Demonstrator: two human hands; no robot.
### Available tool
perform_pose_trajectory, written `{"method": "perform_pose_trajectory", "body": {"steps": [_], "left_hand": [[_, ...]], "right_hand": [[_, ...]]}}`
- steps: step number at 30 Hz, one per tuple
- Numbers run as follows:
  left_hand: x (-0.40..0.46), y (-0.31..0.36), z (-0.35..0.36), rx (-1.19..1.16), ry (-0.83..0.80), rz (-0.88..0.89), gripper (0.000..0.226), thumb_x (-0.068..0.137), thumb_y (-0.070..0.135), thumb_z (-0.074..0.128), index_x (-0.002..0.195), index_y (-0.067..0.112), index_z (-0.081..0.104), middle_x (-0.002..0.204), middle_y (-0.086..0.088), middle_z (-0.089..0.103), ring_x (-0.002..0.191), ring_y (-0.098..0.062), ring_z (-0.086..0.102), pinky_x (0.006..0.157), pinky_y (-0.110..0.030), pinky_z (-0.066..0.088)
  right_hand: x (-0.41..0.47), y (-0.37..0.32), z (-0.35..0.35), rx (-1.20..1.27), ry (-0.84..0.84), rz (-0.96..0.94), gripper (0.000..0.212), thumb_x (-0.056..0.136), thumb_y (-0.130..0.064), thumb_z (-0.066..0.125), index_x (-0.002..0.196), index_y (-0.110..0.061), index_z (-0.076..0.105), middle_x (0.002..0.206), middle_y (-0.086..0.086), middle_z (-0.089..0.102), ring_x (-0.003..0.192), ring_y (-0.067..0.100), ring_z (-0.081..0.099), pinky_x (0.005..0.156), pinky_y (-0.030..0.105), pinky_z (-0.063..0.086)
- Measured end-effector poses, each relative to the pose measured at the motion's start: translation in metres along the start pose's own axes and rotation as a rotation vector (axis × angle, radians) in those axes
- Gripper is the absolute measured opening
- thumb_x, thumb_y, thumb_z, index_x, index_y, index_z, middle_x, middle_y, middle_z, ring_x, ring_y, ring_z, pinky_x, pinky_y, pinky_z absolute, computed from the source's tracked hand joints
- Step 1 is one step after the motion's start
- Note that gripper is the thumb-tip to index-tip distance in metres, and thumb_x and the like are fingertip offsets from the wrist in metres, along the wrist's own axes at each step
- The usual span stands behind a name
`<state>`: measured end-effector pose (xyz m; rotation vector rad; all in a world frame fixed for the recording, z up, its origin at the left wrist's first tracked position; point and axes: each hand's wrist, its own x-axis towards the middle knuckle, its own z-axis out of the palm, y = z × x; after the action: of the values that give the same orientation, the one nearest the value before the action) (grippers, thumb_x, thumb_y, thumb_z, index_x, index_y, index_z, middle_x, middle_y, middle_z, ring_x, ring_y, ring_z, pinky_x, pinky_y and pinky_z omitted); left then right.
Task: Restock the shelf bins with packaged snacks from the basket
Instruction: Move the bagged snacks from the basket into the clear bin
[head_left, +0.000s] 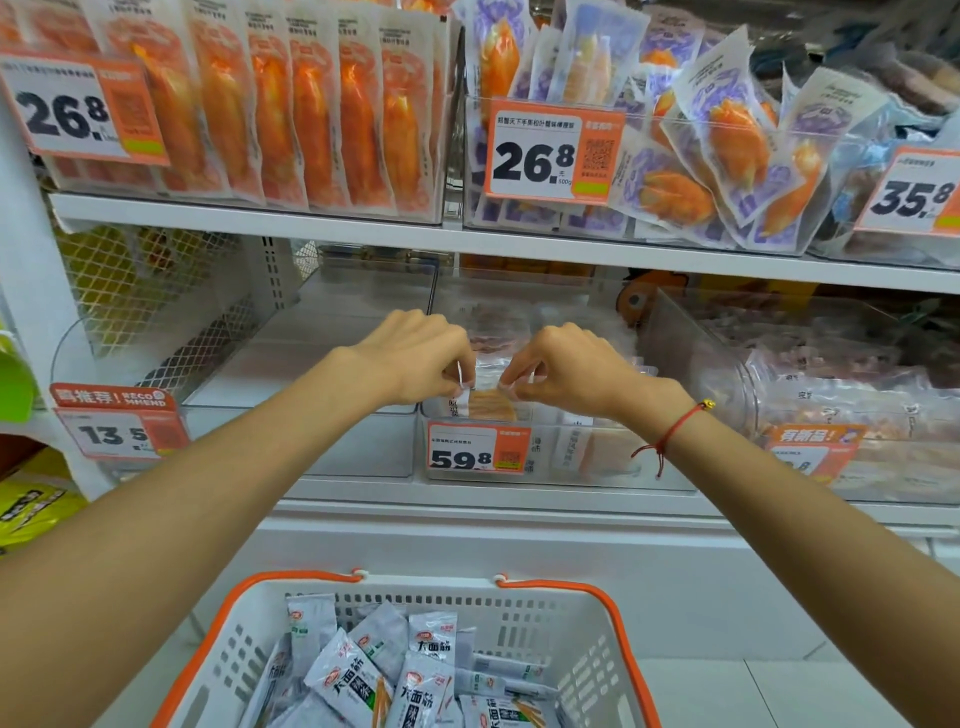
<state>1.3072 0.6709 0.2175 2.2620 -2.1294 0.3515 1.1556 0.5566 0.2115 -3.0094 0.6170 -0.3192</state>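
Observation:
Both my hands reach over the middle clear bin (545, 470) on the lower shelf, the one tagged 59.8. My left hand (415, 356) pinches the upper left corner of a clear snack packet (491, 405) with a tan slab inside. My right hand (563, 366) pinches its upper right corner. The packet stands upright at the front of the bin, among similar packets. Below, the white basket (571, 654) with orange rim holds several grey-white snack packets (363, 675).
The clear bin (311, 364) to the left, tagged 13.5, shows nothing inside. A bin (831, 410) of pale packets sits to the right. The upper shelf (363, 228) carries bins of orange and purple packets with 26.8 and 35.8 tags.

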Motion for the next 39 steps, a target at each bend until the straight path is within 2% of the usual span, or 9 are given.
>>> {"method": "perform_pose_trajectory", "body": {"steps": [5, 12, 17, 20, 23, 27, 30, 34, 39], "left_hand": [[0.001, 0.002, 0.007, -0.003, -0.07, 0.0, 0.02, 0.088, 0.034, 0.063, 0.107, 0.031, 0.069, 0.102, 0.01, 0.07, 0.095, -0.015, 0.063, 0.066, -0.025, 0.036], [0.007, 0.01, 0.012, 0.014, -0.163, 0.041, 0.024, 0.093, 0.024, 0.057, 0.113, 0.031, 0.069, 0.113, 0.013, 0.068, 0.108, -0.012, 0.058, 0.077, -0.023, 0.036], [0.003, 0.014, 0.014, 0.035, -0.208, 0.027, 0.029, 0.095, 0.019, 0.05, 0.115, 0.032, 0.067, 0.117, 0.011, 0.066, 0.106, -0.019, 0.059, 0.087, -0.027, 0.041], [-0.01, 0.016, 0.012, -0.017, -0.155, -0.032, 0.033, 0.096, 0.016, 0.047, 0.12, 0.03, 0.064, 0.122, 0.006, 0.064, 0.109, -0.023, 0.058, 0.088, -0.032, 0.044], [-0.034, 0.022, 0.01, -0.047, 0.021, -0.105, 0.039, 0.094, 0.014, 0.047, 0.128, 0.032, 0.057, 0.124, -0.001, 0.061, 0.116, -0.023, 0.053, 0.093, -0.033, 0.038], [-0.08, 0.041, 0.017, -0.167, 0.136, -0.223, 0.034, 0.093, 0.018, 0.05, 0.121, 0.032, 0.061, 0.12, 0.0, 0.063, 0.114, -0.022, 0.054, 0.087, -0.033, 0.042], [-0.118, 0.051, 0.04, -0.242, 0.013, -0.33, 0.031, 0.092, 0.02, 0.051, 0.116, 0.033, 0.063, 0.12, 0.004, 0.064, 0.11, -0.021, 0.058, 0.084, -0.032, 0.045], [-0.162, 0.056, 0.108, -0.398, -0.308, -0.438, 0.034, 0.094, 0.015, 0.049, 0.125, 0.027, 0.057, 0.133, 0.005, 0.056, 0.118, -0.02, 0.053, 0.097, -0.034, 0.044], [-0.211, 0.048, 0.215, -0.564, -0.505, -0.632, 0.045, 0.096, 0.012, 0.044, 0.14, 0.021, 0.043, 0.147, -0.003, 0.041, 0.127, -0.024, 0.047, 0.102, -0.034, 0.041]], "right_hand": [[0.0, 0.001, 0.009, 0.033, -0.044, 0.012, 0.014, 0.081, -0.026, 0.073, 0.094, -0.03, 0.076, 0.091, -0.008, 0.074, 0.084, 0.01, 0.066, 0.071, 0.033, 0.055], [-0.005, 0.002, 0.019, 0.018, -0.086, 0.01, 0.017, 0.087, -0.024, 0.068, 0.102, -0.024, 0.075, 0.1, -0.006, 0.074, 0.086, 0.008, 0.063, 0.054, 0.015, 0.038], [-0.011, 0.001, 0.018, -0.081, -0.181, -0.017, 0.025, 0.095, -0.022, 0.054, 0.116, -0.026, 0.069, 0.116, -0.005, 0.069, 0.103, 0.019, 0.061, 0.078, 0.029, 0.047], [-0.023, -0.001, 0.011, -0.041, -0.152, 0.004, 0.034, 0.095, -0.009, 0.049, 0.119, -0.026, 0.066, 0.121, -0.006, 0.066, 0.109, 0.018, 0.06, 0.085, 0.031, 0.048], [-0.047, -0.005, 0.008, 0.052, 0.061, 0.028, 0.031, 0.093, -0.01, 0.053, 0.117, -0.023, 0.067, 0.122, -0.004, 0.065, 0.109, 0.015, 0.059, 0.087, 0.029, 0.047], [-0.082, -0.023, 0.027, 0.137, 0.165, 0.039, 0.028, 0.091, -0.011, 0.054, 0.109, -0.024, 0.071, 0.11, -0.002, 0.07, 0.094, 0.018, 0.063, 0.078, 0.032, 0.052], [-0.108, -0.041, 0.056, 0.193, -0.052, 0.057, 0.029, 0.088, -0.01, 0.054, 0.104, -0.023, 0.073, 0.102, 0.001, 0.073, 0.087, 0.019, 0.065, 0.077, 0.036, 0.054], [-0.139, -0.069, 0.11, 0.208, -0.496, 0.09, 0.028, 0.09, -0.007, 0.054, 0.11, -0.017, 0.071, 0.112, 0.008, 0.069, 0.102, 0.023, 0.063, 0.091, 0.037, 0.05], [-0.149, -0.096, 0.203, 0.262, -0.697, 0.191, 0.034, 0.09, -0.007, 0.051, 0.118, -0.02, 0.067, 0.131, 0.008, 0.059, 0.115, 0.025, 0.057, 0.1, 0.033, 0.042]]}}
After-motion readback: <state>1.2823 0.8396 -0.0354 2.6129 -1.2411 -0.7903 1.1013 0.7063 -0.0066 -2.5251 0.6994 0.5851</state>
